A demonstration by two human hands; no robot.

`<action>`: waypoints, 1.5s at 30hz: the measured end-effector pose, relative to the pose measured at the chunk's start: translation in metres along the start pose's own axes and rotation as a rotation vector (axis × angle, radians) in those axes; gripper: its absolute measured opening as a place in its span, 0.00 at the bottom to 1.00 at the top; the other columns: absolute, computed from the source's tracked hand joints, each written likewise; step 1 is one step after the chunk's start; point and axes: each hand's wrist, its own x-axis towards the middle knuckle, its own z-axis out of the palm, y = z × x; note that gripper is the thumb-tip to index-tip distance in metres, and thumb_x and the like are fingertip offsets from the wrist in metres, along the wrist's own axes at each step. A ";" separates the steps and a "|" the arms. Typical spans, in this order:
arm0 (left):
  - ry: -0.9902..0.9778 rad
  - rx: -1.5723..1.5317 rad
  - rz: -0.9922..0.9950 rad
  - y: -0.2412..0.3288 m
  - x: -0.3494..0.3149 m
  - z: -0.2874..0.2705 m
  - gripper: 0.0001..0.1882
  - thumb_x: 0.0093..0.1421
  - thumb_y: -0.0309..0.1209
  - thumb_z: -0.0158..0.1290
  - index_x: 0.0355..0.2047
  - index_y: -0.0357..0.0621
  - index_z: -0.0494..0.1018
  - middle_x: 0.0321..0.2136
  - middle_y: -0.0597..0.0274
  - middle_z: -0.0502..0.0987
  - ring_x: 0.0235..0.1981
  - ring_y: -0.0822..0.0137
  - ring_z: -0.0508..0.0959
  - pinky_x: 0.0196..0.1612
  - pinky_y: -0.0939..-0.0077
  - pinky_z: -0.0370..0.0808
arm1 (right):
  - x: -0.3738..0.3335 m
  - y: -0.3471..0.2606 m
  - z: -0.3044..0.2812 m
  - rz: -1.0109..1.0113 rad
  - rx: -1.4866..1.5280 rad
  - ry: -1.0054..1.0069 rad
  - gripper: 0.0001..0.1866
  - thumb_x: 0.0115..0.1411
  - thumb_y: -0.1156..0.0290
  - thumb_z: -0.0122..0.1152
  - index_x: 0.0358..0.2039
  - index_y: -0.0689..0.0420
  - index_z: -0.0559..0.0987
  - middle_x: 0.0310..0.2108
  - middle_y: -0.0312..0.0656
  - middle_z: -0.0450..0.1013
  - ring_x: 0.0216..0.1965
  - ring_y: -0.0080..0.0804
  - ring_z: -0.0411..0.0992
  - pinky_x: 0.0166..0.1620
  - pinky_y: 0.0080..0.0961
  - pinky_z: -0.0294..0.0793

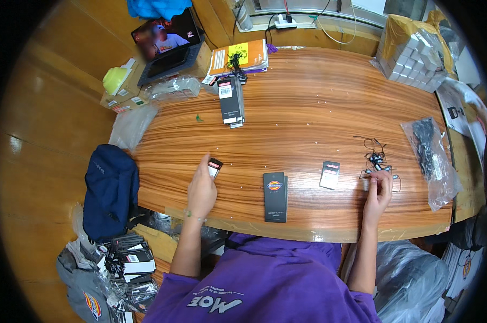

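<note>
My left hand (201, 191) is closed at the left of the table around a small black-and-white tag (215, 168) with a red stripe; its fingers hide part of the tag. On the right, my right hand (379, 195) has its thumb and fingertips pinched together at the lower edge of a tangle of black tag strings (376, 157). One string seems to be between the fingertips. Between my hands lies a stack of dark grey hang tags (274, 207), topped by an oval emblem. Smaller tags (330, 175) sit to its right, nearer my right hand.
A taller stack of strung hang tags (230, 107) stands at the back, beside an orange notebook (217, 61). A tablet (171, 37) leans at the back left. A clear bag of black strings (429, 156) and wrapped white boxes (413, 62) line the right side.
</note>
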 end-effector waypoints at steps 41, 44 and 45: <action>-0.040 -0.068 0.421 0.064 0.001 0.030 0.31 0.40 0.37 0.65 0.45 0.41 0.68 0.45 0.55 0.65 0.49 0.55 0.61 0.51 0.64 0.62 | -0.003 -0.033 0.044 0.159 -0.002 -0.390 0.10 0.48 0.80 0.62 0.34 0.62 0.77 0.19 0.35 0.66 0.20 0.19 0.60 0.24 0.17 0.61; -0.098 -0.098 0.439 0.062 0.007 0.025 0.28 0.42 0.33 0.65 0.43 0.39 0.67 0.45 0.54 0.65 0.49 0.57 0.62 0.47 0.68 0.66 | -0.005 -0.051 0.044 0.207 0.124 -0.426 0.09 0.50 0.81 0.61 0.34 0.63 0.76 0.20 0.30 0.65 0.20 0.14 0.58 0.24 0.13 0.59; -0.103 -0.150 0.419 0.065 0.009 0.021 0.25 0.43 0.31 0.64 0.42 0.39 0.68 0.44 0.54 0.67 0.47 0.59 0.65 0.45 0.71 0.68 | -0.007 -0.053 0.045 0.215 0.172 -0.411 0.09 0.51 0.81 0.61 0.34 0.62 0.76 0.20 0.29 0.65 0.20 0.13 0.58 0.24 0.13 0.59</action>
